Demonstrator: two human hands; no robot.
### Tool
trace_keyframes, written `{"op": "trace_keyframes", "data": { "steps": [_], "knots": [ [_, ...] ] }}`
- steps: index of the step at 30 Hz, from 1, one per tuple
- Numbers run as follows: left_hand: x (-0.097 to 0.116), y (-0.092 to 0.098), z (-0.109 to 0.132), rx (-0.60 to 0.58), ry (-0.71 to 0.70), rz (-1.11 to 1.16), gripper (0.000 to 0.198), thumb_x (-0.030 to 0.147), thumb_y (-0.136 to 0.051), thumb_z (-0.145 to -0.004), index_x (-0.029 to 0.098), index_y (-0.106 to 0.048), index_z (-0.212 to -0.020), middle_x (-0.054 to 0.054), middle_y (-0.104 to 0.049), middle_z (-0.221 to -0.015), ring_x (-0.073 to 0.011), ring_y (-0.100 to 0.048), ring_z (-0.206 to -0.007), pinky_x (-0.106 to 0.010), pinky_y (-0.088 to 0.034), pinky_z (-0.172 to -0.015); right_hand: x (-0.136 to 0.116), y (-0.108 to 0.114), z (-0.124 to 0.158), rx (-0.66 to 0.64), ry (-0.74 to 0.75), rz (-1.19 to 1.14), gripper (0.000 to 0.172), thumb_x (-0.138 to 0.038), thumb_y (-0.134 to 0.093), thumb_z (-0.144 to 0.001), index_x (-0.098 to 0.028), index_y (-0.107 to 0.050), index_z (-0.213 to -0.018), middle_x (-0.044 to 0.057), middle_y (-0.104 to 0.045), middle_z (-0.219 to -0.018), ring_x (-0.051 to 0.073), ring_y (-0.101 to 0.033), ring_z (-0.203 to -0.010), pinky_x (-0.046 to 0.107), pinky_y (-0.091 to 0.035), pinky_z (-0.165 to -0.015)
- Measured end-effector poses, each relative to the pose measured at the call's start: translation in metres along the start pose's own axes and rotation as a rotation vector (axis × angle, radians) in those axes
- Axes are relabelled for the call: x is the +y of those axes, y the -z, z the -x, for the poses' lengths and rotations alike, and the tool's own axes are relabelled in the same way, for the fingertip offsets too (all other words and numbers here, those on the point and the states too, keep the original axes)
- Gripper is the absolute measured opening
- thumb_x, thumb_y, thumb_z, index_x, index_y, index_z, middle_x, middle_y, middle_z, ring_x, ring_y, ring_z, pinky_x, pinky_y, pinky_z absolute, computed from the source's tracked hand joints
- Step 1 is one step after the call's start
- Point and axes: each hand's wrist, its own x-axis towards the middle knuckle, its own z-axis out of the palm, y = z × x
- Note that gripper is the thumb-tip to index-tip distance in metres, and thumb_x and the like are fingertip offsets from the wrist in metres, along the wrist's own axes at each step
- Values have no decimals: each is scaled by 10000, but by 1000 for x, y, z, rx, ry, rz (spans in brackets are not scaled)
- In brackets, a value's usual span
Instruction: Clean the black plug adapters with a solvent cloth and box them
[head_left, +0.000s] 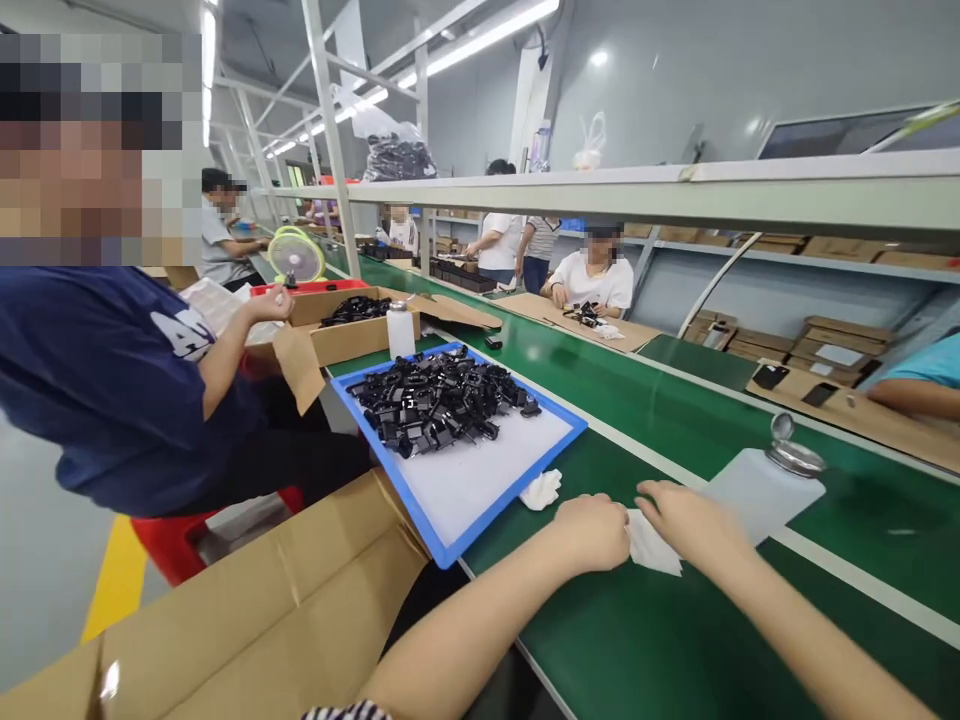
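Your two hands work together on the green belt (637, 640) close in front of you: your left hand (592, 532) is curled and half closed at one edge of a white wipe (652, 548), and your right hand (694, 520) lies partly open with its fingers reaching down onto the wipe from the other side. Whether either hand is pinching it or only pressing it, you can't tell from this view. Keeping both hands low and close together like this gives you good control of the soft wipe against the belt. Just past your right hand stands a squat translucent bottle (761, 495) with a metal top, clear of your wrist. Ahead and to your left, a blue-rimmed tray (480, 530) sits at the belt's near edge, heaped with black plug adapters (435, 400), and a second crumpled wipe (540, 490) lies just beside its rim. Beyond the tray, a co-worker's hand (270, 305) is raised over an open carton (345, 335) holding more black parts, next to a small white bottle (401, 330). Farther along the line, other people sit working.
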Motion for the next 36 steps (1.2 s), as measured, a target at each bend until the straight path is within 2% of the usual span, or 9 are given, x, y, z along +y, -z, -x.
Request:
{"op": "trace_keyframes", "data": {
  "steps": [3, 7, 11, 15, 21, 26, 29, 32, 36],
  "knots": [
    [19, 0, -33, -49, 85, -52, 419, 182, -411, -680, 48, -444, -1076, -191, -467, -1073, -285, -426, -979, -377, -363, -754, -10, -23, -9, 76, -15, -185, 319, -287, -270, -746, -216, -566, -842, 47, -583, -941, 195, -535, -868, 305, -445, -717],
    [20, -16, -63, -21, 129, -62, 410, 221, -410, -700, 37, -450, -1064, -199, -452, -1081, -276, -404, -992, -380, -356, -758, 4, -48, -9, 92, -13, -475, 372, -375, -251, -706, -205, -557, -832, 53, -596, -911, 203, -557, -808, 318, -465, -683],
    [11, -26, -65, -12, 103, -39, 479, 326, -452, -684, 55, -438, -1078, -183, -469, -1059, -262, -426, -959, -355, -371, -738, 7, -49, -6, 115, 55, -468, 317, -354, -279, -708, -219, -561, -753, 58, -597, -846, 215, -542, -784, 355, -448, -691],
    [10, -18, -62, -126, 115, -29, 435, 320, -576, -590, 128, -517, -976, -122, -548, -953, -238, -478, -907, -322, -386, -728, -1, -44, -6, 97, 83, -485, 281, -340, -300, -707, -243, -562, -675, 47, -591, -748, 216, -540, -710, 364, -452, -637],
    [0, -15, -69, -178, 57, 163, 138, 258, -519, -622, 150, -545, -704, -33, -549, -736, -191, -527, -748, -283, -423, -609, 9, -48, -8, 101, -196, -869, 326, -479, -378, -642, -248, -548, -797, 46, -595, -872, 240, -532, -830, 349, -445, -722],
    [-19, -21, -80, -177, 89, 811, 445, 218, -586, -542, 157, -461, -964, 18, -481, -677, -123, -514, -605, -270, -438, -536, 7, -39, 0, -90, -497, -1346, 443, -548, -414, -618, -221, -510, -901, 64, -608, -834, 245, -566, -747, 318, -497, -586],
    [-25, -17, -81, -256, 66, 1127, 732, 139, -636, -464, 139, -334, -1131, -1, -482, -744, -123, -521, -633, -300, -457, -562, -1, -28, 7, -180, -525, -1493, 429, -505, -484, -591, -195, -516, -886, 84, -616, -799, 262, -566, -757, 333, -502, -614],
    [-25, -9, -76, -340, 26, 1205, 837, 38, -599, -467, 121, -221, -1209, -53, -482, -866, -163, -539, -737, -347, -465, -596, -1, -22, 5, -322, -506, -1459, 399, -454, -587, -496, -209, -552, -809, 90, -624, -728, 285, -567, -750, 346, -502, -646],
    [-22, -4, -68, -422, -3, 1159, 772, -36, -434, -567, 144, -118, -1249, -116, -424, -1102, -228, -470, -979, -355, -458, -646, 3, -22, -3, -462, -507, -1430, 403, -428, -643, -404, -268, -595, -770, 98, -620, -813, 292, -550, -814, 322, -499, -678]
  ]
}}
